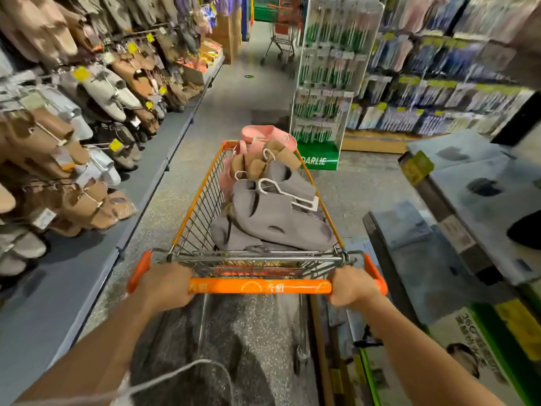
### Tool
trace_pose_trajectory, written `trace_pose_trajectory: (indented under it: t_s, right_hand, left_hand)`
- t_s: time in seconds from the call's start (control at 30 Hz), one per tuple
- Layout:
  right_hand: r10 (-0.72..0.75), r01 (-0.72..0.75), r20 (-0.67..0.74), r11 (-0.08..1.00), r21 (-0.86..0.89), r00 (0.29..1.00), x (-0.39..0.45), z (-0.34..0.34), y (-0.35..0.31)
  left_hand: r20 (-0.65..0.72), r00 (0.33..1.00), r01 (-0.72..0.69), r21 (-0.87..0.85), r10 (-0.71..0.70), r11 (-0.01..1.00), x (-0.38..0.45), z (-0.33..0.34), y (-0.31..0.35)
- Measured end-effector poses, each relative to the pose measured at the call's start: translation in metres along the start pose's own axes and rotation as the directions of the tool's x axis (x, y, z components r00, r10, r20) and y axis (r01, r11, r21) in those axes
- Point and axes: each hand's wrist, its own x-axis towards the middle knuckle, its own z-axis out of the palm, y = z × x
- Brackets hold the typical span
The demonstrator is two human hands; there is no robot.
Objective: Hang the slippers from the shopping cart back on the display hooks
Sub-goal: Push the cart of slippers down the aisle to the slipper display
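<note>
A wire shopping cart [193,212] with an orange handle bar [260,286] stands in the aisle in front of me. It holds a pile of slippers: grey ones [278,215] nearest, brown ones [257,164] in the middle, pink ones [263,134] at the far end, some with white plastic hangers [288,191]. My left hand [164,284] grips the bar's left end, my right hand [352,285] its right end. Along the left, display hooks [96,146] carry rows of hanging brown, beige and white slippers [108,92].
A grey shelf base [87,253] runs under the slipper wall on the left. A toothbrush stand [325,83] sits ahead on the right, grey shelves [468,200] close at my right. Another cart [281,42] stands far down the aisle. A thin cord [187,367] hangs near my left arm.
</note>
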Motion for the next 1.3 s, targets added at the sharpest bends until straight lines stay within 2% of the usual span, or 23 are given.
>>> trace_pose_trajectory:
  t_s: [0.33, 0.6, 1.17, 1.3]
  right_hand:
    - [0.012, -0.013, -0.061, 1.000, -0.025, 0.998, 0.063, -0.023, 0.014]
    - [0.004, -0.004, -0.037, 1.000, 0.009, 0.999, 0.089, -0.032, 0.022]
    - [-0.040, 0.041, -0.050, 0.999, 0.014, 0.998, 0.071, -0.025, 0.021]
    - [-0.038, 0.039, -0.038, 0.998, 0.039, 0.999, 0.062, -0.025, 0.018]
  left_hand:
    - [-0.030, 0.999, -0.025, -0.011, 0.025, 1.000, 0.066, -0.033, -0.015]
    - [0.037, 0.998, -0.041, -0.002, 0.041, 0.999, 0.101, -0.037, -0.023]
    - [0.046, 0.998, -0.039, -0.013, 0.040, 0.999, 0.084, -0.021, -0.021]
    - [0.006, 0.999, -0.049, -0.038, 0.050, 0.998, 0.073, -0.025, -0.018]
